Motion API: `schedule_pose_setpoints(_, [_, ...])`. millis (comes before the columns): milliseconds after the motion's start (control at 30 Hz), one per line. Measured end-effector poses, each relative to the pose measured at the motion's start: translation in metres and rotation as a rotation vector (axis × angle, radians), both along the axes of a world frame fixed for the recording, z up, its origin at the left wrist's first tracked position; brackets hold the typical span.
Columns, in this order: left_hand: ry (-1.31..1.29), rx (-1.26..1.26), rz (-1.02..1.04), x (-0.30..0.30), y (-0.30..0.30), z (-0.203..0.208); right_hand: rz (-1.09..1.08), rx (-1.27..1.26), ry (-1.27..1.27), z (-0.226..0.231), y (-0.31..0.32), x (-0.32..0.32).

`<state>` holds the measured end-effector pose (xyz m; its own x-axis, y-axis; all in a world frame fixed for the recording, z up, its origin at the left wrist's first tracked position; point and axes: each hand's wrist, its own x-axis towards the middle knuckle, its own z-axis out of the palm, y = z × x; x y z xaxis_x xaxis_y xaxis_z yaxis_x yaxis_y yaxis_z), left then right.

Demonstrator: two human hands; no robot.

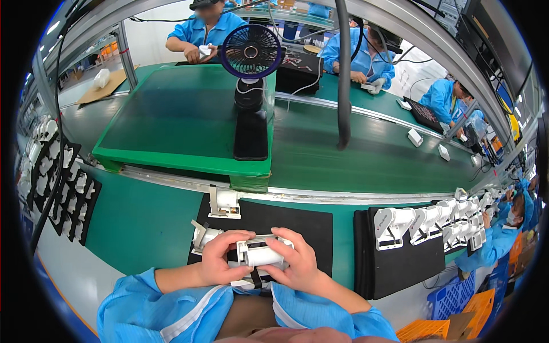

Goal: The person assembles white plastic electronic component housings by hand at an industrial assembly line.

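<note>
Between both hands, low over a black mat (303, 228), I grip a white cylindrical plastic housing (258, 252) with a dark slot on top. My left hand (220, 260) wraps its left end, fingers curled. From the other side my right hand (298, 264) closes on it, thumb and fingers on the shell. Below the housing a white part with a black strap (256, 279) shows, partly hidden by my hands. Just left of my left hand lies a white bracket-like part (203, 237). A similar white housing (224, 203) stands at the mat's back edge.
A black fan (250, 52) stands on a green raised platform (166, 120) ahead. Right, finished-looking white units (394, 226) sit on stacked black foam (400, 268). Trays of white parts (66, 191) stand left. Behind runs a green conveyor (320, 154); several people work beyond it.
</note>
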<state>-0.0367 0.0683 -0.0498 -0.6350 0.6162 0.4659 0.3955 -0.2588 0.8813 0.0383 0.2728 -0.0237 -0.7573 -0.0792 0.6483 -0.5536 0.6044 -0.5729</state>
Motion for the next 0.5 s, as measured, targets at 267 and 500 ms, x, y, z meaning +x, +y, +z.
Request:
schedule_pose_setpoints(267, [-0.103,0.017,-0.009,0.003,-0.001,-0.002,-0.003,0.033,-0.048,-0.001,-0.002,0.001])
schedule_pose_setpoints(500, [-0.26,-0.075,-0.033,-0.003,0.001,0.009,-0.105,-0.02,-0.127,0.001,-0.004,-0.005])
